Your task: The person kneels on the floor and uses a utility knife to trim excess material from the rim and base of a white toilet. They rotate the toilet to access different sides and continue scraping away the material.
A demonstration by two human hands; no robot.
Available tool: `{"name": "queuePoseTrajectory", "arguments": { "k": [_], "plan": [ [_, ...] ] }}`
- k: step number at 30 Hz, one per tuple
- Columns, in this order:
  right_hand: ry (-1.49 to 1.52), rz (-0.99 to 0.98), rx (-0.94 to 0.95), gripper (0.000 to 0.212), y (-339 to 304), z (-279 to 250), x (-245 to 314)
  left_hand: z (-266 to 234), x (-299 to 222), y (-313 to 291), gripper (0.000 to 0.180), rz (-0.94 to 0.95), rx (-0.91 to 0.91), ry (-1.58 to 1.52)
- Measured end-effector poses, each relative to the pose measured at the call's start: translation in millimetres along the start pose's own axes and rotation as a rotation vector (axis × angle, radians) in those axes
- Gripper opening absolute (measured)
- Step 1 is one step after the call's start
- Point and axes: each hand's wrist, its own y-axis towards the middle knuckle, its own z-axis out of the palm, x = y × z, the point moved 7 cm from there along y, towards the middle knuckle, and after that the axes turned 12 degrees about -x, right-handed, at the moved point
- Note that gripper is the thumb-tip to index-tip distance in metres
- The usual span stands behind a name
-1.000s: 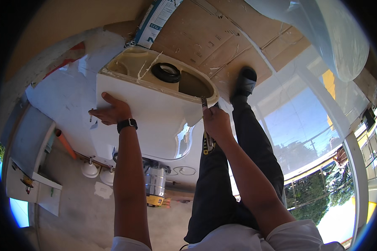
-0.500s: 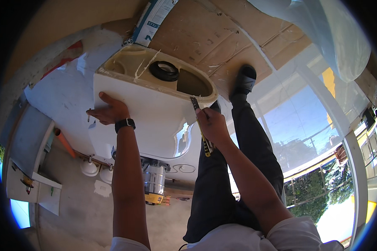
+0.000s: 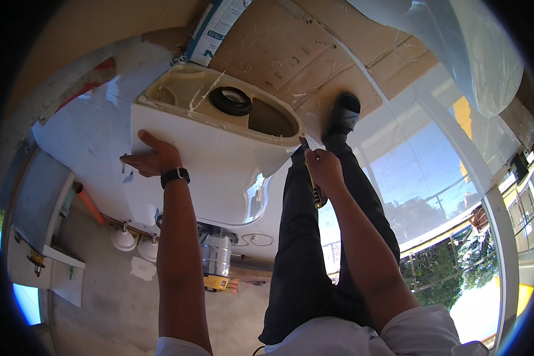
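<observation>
A white ceramic toilet (image 3: 213,160) lies tipped over, its hollow cream-coloured base facing away from me. Inside that base sits a black rubber ring (image 3: 230,101). Strips of old pale sealant (image 3: 206,94) cling along the rim and hang across the opening. My left hand (image 3: 154,155), wearing a black watch, rests with fingers stretched against the toilet's side. A small pale stick shows at its fingertips; whether it is held is unclear. My right hand (image 3: 325,169) is closed round a yellow and black utility knife (image 3: 319,197), its blade end at the rim's rounded right end.
Cardboard sheets (image 3: 279,44) cover the floor beyond the toilet, with a blue and white box (image 3: 215,32) beside it. A metal vacuum canister (image 3: 216,258) stands at the near side. Glossy panels (image 3: 418,172) and plastic wrapping (image 3: 486,59) lie to the right.
My right hand has moved right with the utility knife, following the rim to its rounded end. The knife now stands at a different angle. My left hand stays against the toilet.
</observation>
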Motion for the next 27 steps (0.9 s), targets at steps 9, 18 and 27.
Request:
{"name": "queuePoseTrajectory", "arguments": {
  "k": [9,18,27],
  "plan": [
    [-0.143,-0.147,0.129,0.048,18.1,4.6,19.9,2.2,1.9,2.3,0.114,0.011,0.001,-0.013],
    [-0.114,-0.1,0.237,0.048,19.3,11.5,24.2,2.2,2.1,3.6,0.113,0.058,-0.068,0.005],
    [-0.198,-0.009,0.109,0.047,18.8,3.3,23.1,-1.9,-1.7,2.8,0.112,0.042,-0.035,0.023]
  ]
}}
